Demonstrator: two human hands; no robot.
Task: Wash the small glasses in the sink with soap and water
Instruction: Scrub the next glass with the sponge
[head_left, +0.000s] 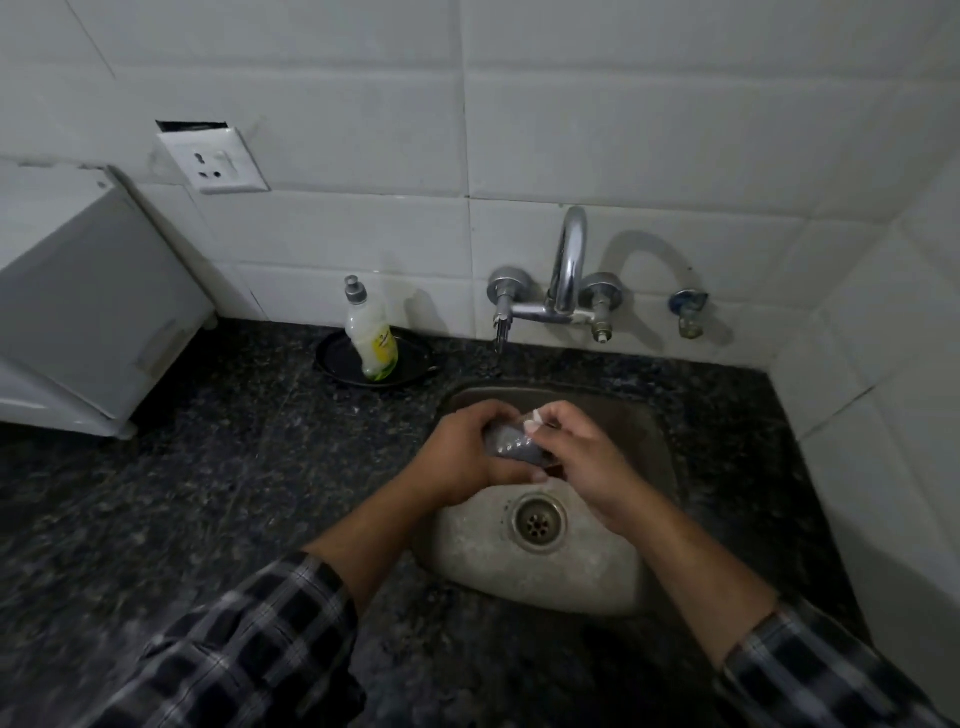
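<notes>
Over the steel sink I hold a small clear glass lying on its side. My left hand grips it, fingers curled over its top and thumb underneath. My right hand is at the glass's open end, its curled fingertips pinching the rim with a bit of white foam on them. Most of the glass is hidden between the two hands. The chrome tap on the wall arches toward the sink; I see no water running from it.
A dish soap bottle with yellow liquid stands on a black plate left of the tap. A white appliance sits on the dark granite counter at left. The sink drain lies below the hands. A tiled wall closes the right side.
</notes>
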